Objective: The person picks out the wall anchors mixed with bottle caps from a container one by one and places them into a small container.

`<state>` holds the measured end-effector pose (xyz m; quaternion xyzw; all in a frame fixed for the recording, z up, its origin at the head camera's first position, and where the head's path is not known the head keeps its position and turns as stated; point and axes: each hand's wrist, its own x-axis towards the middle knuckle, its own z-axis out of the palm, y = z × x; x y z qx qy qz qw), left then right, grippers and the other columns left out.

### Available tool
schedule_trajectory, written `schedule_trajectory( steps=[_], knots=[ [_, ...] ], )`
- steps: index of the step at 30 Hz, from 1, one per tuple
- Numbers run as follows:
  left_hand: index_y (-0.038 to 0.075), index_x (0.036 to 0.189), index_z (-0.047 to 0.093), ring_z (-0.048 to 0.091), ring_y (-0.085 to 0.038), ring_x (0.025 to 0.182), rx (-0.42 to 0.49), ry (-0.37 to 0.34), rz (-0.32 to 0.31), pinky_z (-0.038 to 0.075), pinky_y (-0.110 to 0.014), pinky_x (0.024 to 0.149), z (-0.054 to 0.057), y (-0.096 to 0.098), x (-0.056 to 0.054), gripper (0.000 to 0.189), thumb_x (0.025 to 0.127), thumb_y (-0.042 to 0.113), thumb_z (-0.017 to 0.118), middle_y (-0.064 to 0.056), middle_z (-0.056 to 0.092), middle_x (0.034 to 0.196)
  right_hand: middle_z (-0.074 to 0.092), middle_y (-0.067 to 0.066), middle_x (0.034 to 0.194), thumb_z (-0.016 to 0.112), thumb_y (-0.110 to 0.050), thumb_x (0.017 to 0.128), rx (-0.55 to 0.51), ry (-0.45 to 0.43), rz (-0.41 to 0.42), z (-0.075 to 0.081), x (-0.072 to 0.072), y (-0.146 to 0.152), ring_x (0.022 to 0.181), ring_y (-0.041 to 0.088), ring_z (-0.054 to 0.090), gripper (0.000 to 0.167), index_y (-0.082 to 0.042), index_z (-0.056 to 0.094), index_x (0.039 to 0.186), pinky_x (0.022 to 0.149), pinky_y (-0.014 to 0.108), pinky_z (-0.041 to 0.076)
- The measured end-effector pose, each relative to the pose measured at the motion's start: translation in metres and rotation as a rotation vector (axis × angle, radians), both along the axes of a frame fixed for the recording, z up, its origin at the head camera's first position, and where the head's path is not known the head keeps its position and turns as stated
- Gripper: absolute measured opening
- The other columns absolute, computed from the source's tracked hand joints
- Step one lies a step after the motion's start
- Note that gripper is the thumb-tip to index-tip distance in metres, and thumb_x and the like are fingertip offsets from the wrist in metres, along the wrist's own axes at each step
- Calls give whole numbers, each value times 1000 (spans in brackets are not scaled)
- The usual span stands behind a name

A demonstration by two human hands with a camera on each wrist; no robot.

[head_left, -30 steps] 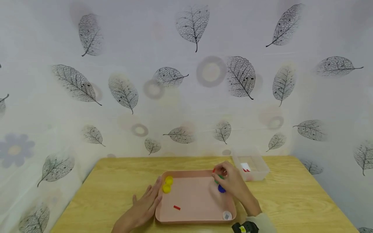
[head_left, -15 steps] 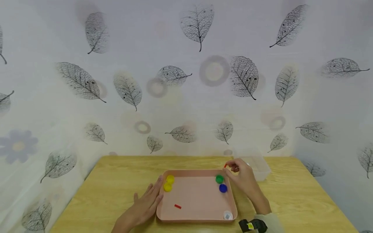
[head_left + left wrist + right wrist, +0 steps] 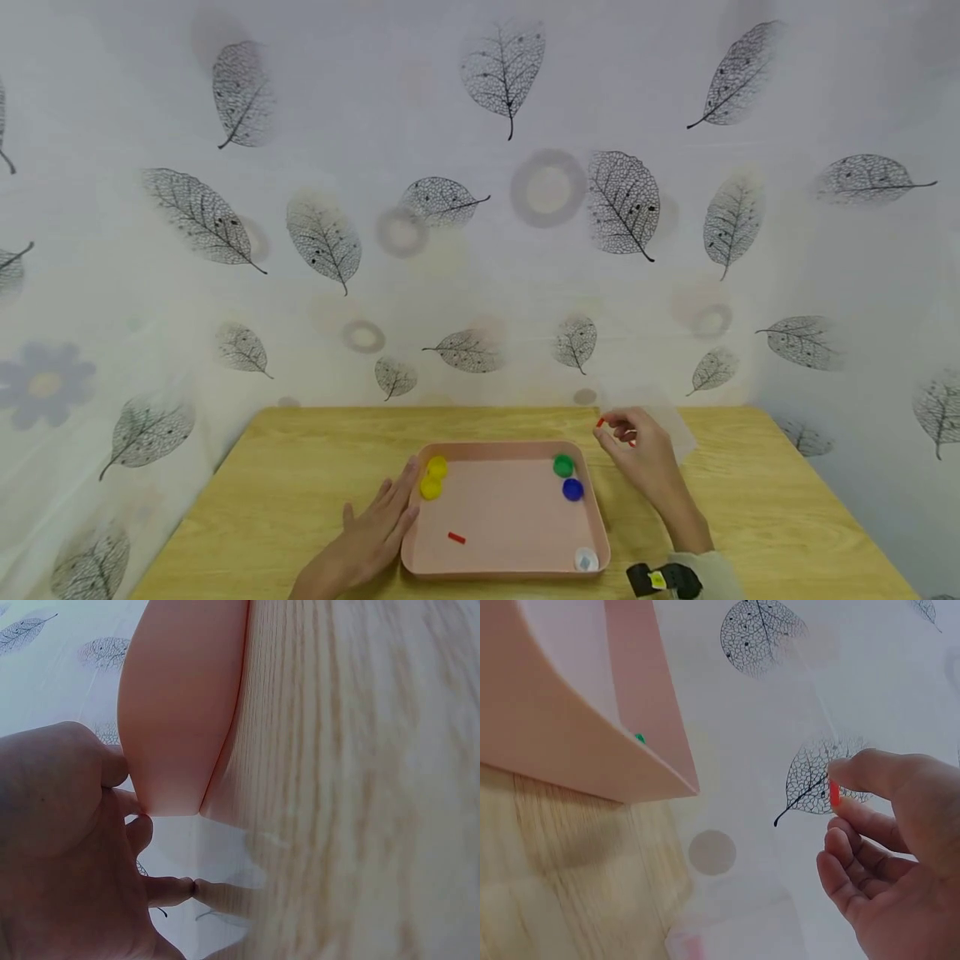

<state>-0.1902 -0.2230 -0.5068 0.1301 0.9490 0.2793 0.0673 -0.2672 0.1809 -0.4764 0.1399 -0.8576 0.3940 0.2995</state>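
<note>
My right hand (image 3: pixel 643 457) pinches a small red stick (image 3: pixel 835 792) between thumb and forefinger, the other fingers curled loosely. It is raised just right of the pink tray (image 3: pixel 510 521), in front of a clear plastic box (image 3: pixel 681 435) that it partly hides. My left hand (image 3: pixel 369 532) lies along the tray's left side, fingers straight, with fingertips at the outer wall. Inside the tray, another red stick (image 3: pixel 457 538) lies near the front left. Two yellow round pieces (image 3: pixel 431 487) sit at the back left; green (image 3: pixel 563 466) and blue (image 3: pixel 573 489) round pieces sit at the back right.
A whitish round piece (image 3: pixel 587 559) lies in the tray's front right corner. The wooden table (image 3: pixel 772 500) extends on both sides of the tray. A leaf-patterned curtain (image 3: pixel 465 275) hangs behind the table's far edge.
My right hand, pinching the red stick, has moved right from above the tray's back right corner to the clear box, uncovering the green and blue pieces. My left hand stays at the tray.
</note>
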Motion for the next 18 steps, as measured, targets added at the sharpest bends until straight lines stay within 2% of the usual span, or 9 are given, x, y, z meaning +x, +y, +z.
schedule_trajectory(
  steps=[9, 15, 18],
  knots=[
    [27, 167, 7, 20, -41, 154, 9, -19, 7, -6, -90, 97, -2, 2, 1, 64, 112, 48, 32, 4, 11, 172, 67, 12, 90, 83, -1, 83, -42, 12, -71, -10, -4, 11, 76, 26, 63, 21, 3, 71, 100, 64, 34, 57],
    [27, 167, 6, 20, -41, 154, 3, -19, 0, -5, -90, 98, -1, 2, 1, 64, 112, 48, 31, 4, 10, 172, 66, 14, 88, 84, -2, 82, -41, 37, -140, -15, -6, 22, 75, 27, 62, 21, 3, 71, 99, 64, 24, 52],
    [26, 167, 6, 19, -41, 154, 1, -14, -2, -5, -90, 98, -1, 2, 1, 64, 112, 48, 30, 4, 10, 172, 66, 14, 87, 84, -2, 82, -41, 38, -160, -16, -8, 26, 74, 28, 63, 21, 3, 72, 98, 66, 27, 53]
  ],
)
